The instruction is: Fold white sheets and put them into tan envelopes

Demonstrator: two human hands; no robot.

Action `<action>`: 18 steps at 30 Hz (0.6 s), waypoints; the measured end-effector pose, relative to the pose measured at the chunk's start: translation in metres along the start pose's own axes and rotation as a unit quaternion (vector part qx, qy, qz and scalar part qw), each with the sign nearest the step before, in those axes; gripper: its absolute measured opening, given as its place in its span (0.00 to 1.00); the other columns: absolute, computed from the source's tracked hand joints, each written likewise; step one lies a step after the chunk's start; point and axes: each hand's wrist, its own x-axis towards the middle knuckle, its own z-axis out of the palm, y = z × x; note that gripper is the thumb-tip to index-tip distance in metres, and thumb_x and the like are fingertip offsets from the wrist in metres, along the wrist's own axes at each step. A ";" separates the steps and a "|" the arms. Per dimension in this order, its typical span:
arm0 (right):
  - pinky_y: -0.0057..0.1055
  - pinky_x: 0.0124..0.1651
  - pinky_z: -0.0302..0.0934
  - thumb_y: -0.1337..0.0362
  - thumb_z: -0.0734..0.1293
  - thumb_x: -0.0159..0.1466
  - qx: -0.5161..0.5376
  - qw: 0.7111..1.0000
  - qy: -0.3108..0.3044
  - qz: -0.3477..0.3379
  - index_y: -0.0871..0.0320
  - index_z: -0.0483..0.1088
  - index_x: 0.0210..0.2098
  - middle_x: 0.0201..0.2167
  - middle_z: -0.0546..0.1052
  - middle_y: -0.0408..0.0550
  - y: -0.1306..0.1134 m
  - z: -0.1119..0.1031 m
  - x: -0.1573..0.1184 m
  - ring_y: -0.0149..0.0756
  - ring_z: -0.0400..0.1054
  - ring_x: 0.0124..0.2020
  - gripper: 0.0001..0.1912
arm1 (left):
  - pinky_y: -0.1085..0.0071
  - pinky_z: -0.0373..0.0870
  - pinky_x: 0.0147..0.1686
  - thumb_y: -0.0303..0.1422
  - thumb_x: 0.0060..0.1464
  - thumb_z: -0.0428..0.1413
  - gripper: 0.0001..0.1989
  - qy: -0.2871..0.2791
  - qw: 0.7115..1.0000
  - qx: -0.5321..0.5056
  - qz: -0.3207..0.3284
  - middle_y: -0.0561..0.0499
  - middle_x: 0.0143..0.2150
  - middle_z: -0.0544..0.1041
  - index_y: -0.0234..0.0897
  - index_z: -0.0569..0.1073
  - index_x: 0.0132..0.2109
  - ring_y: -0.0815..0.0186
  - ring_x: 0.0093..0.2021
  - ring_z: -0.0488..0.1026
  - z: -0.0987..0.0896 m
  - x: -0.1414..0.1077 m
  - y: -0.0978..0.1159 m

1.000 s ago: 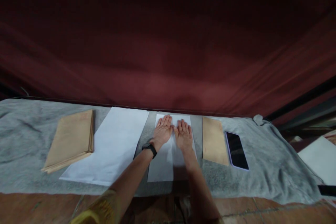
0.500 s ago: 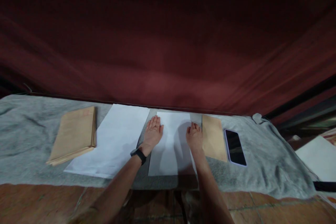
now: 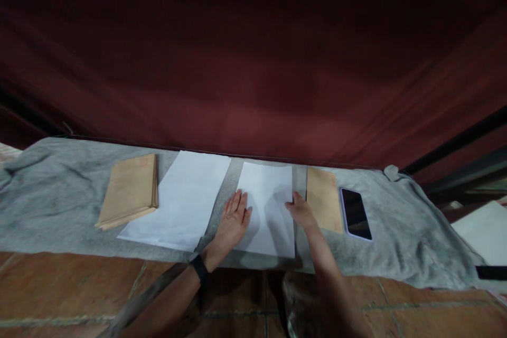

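A white sheet of paper (image 3: pixel 269 179) lies flat in front of me on the grey cloth. My left hand (image 3: pixel 234 216) rests palm down on its left edge, fingers stretched out and holding nothing. At the sheet's right edge is my right hand (image 3: pixel 301 210), its fingers curled and its thumb over the paper, closed at that edge. Just right of this hand lies a brown envelope (image 3: pixel 324 200). Left of my left hand is a wider spread of white paper (image 3: pixel 186 195), with a stack of brown envelopes (image 3: pixel 130 187) beside it.
A phone (image 3: pixel 355 214) with a dark screen lies right of the single envelope. The grey cloth (image 3: pixel 400 232) covers the bench. Behind it hangs a dark red curtain (image 3: pixel 253 90). A white sheet-like item (image 3: pixel 483 232) shows at the far right. Tiles (image 3: pixel 79 285) cover the floor.
My left hand has slid nearer along the sheet's left edge. My right hand has turned, its thumb now over the right edge. The sheet's near end sits further right; the view has shifted slightly.
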 end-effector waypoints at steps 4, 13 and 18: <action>0.31 0.41 0.68 0.69 0.62 0.60 0.076 0.994 -0.057 -0.047 0.58 0.77 0.47 0.38 0.84 0.47 0.010 -0.006 0.000 0.41 0.77 0.39 0.18 | 0.55 0.64 0.67 0.38 0.70 0.42 0.28 -0.010 0.999 -0.041 -0.028 0.40 0.76 0.56 0.38 0.56 0.73 0.57 0.73 0.57 -0.008 -0.005 -0.003; 0.28 0.39 0.66 0.70 0.63 0.59 0.103 0.991 -0.077 -0.025 0.58 0.75 0.47 0.37 0.82 0.46 0.007 -0.001 -0.008 0.36 0.75 0.35 0.18 | 0.50 0.56 0.70 0.38 0.70 0.43 0.28 -0.020 0.999 0.009 -0.040 0.36 0.75 0.56 0.30 0.60 0.71 0.51 0.74 0.55 -0.012 -0.004 0.010; 0.29 0.41 0.65 0.71 0.64 0.58 0.071 0.994 -0.077 -0.022 0.58 0.75 0.47 0.36 0.81 0.46 0.006 -0.009 -0.003 0.37 0.75 0.37 0.17 | 0.51 0.48 0.73 0.36 0.70 0.42 0.28 0.013 0.999 0.034 -0.007 0.38 0.75 0.55 0.30 0.57 0.72 0.53 0.75 0.51 -0.010 0.019 0.023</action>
